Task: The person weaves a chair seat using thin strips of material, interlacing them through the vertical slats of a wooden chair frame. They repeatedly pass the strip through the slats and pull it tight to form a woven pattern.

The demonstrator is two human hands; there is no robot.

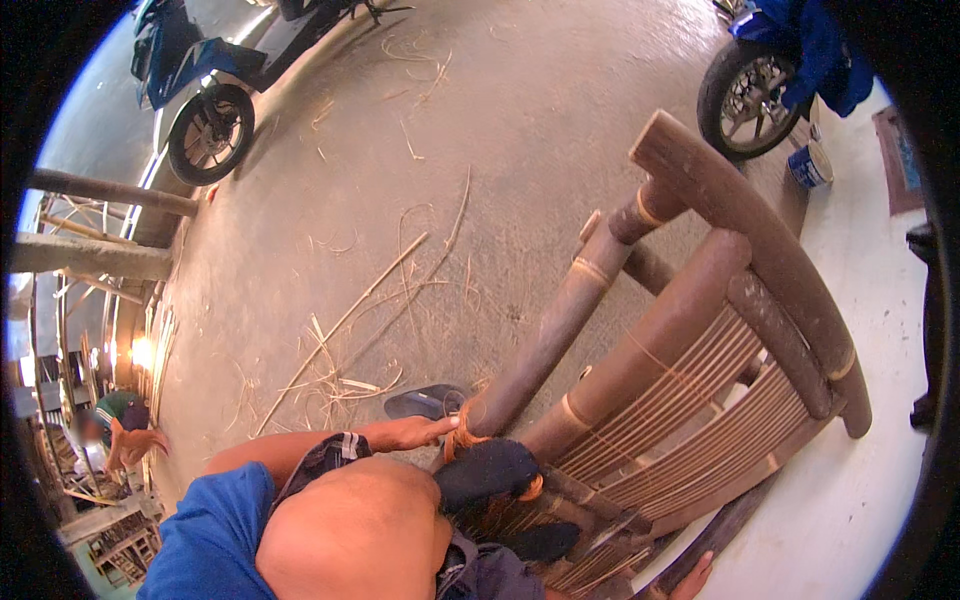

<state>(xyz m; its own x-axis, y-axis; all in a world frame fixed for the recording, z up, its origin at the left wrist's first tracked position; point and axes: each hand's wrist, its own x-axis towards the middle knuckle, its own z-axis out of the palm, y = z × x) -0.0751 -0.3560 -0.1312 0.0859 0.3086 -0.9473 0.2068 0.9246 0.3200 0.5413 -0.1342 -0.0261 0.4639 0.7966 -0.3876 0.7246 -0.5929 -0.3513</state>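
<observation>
A brown bamboo chair (640, 370) with a slatted panel lies tilted across the right side and lower middle. My left hand (415, 432) reaches over my bent leg, its fingers together against the orange strip binding (463, 432) round a bamboo pole. Only some fingers of my right hand (693, 578) show at the lower edge, curled round a dark bamboo rail (690, 560) of the chair. The rest of this hand is hidden below the frame. Dark coverings, apparently on my feet (490, 474), rest against the chair below the binding.
Thin cane strips (345, 345) and shavings lie on the concrete floor (330, 250). A black sandal (428, 401) sits beside the binding. Motorbikes stand far left (210, 132) and far right (750, 100), near a small bucket (810, 165). Another person (128, 430) works at left.
</observation>
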